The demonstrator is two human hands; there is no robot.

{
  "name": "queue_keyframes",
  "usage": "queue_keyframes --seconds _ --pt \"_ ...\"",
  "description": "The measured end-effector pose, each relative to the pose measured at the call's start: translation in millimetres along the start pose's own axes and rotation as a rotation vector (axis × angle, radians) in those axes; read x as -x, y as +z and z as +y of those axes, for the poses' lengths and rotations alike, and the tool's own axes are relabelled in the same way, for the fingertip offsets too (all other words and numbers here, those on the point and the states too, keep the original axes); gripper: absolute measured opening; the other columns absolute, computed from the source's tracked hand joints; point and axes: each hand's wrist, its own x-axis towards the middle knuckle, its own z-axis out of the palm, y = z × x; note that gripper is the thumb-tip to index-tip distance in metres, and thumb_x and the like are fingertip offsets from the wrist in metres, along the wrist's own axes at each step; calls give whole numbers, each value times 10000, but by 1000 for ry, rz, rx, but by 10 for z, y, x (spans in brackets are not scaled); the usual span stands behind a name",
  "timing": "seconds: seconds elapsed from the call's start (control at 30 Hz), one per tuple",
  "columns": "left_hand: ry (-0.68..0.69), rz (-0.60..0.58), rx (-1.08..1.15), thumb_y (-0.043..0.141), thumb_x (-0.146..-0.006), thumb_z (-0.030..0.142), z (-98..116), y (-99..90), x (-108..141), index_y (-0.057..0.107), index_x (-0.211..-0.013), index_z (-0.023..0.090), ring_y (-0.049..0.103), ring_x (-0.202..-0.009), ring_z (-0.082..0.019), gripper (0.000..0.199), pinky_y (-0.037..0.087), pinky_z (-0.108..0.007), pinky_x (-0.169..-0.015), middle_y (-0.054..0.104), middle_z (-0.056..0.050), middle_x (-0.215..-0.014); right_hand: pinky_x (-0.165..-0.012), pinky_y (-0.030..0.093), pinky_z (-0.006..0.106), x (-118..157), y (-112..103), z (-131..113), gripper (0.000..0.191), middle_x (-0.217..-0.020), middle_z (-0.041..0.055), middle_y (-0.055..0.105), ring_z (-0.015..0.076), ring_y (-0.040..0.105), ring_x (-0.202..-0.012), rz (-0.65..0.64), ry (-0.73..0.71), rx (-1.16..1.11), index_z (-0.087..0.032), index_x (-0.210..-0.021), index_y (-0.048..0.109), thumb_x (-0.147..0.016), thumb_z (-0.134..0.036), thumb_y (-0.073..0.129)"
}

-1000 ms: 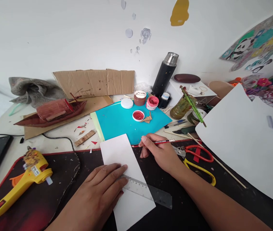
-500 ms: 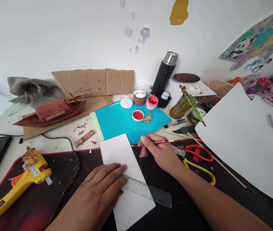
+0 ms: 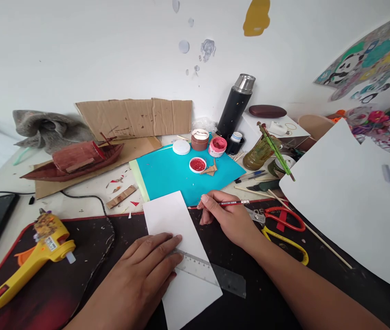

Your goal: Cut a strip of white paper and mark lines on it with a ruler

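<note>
The left hand (image 3: 146, 266) is lying palm down with fingers extended, grasping nothing, and is pressing a clear ruler (image 3: 201, 269) onto a white paper strip (image 3: 167, 213). That strip is resting mostly on the dark mat (image 3: 249, 311) in front of the person, its far end meeting the blue sheet (image 3: 167, 176). The ruler is crossing it at a slant, its right end overhanging the paper's edge. The right hand (image 3: 227, 215) is pinching a pencil (image 3: 234, 202) and is hovering or resting just beside the strip, apart from the ruler; its tip is too hidden to tell. For good steadiness, the left fingers should be bearing down evenly on both ruler and paper, since a smooth plastic edge is likely to be pivoting under one-sided pressure. Fingertips should be sitting back from the scale, leaving the marks readable. The scissors (image 3: 258, 217) are lying close behind the right wrist, so that forearm should be moving with care around the handles.
</note>
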Motion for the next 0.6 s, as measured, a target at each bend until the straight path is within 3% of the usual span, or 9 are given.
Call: queue_keyframes --seconds 0.6 --pt "-25 -15 27 515 -1110 214 1 40 52 730 -1303 266 644 -1350 -213 294 548 -355 -1085 739 -17 -1456 -649 571 299 -7 -7 31 510 -642 3 706 179 685 -636 -13 5 17 -223 -845 726 -1003 -704 663"
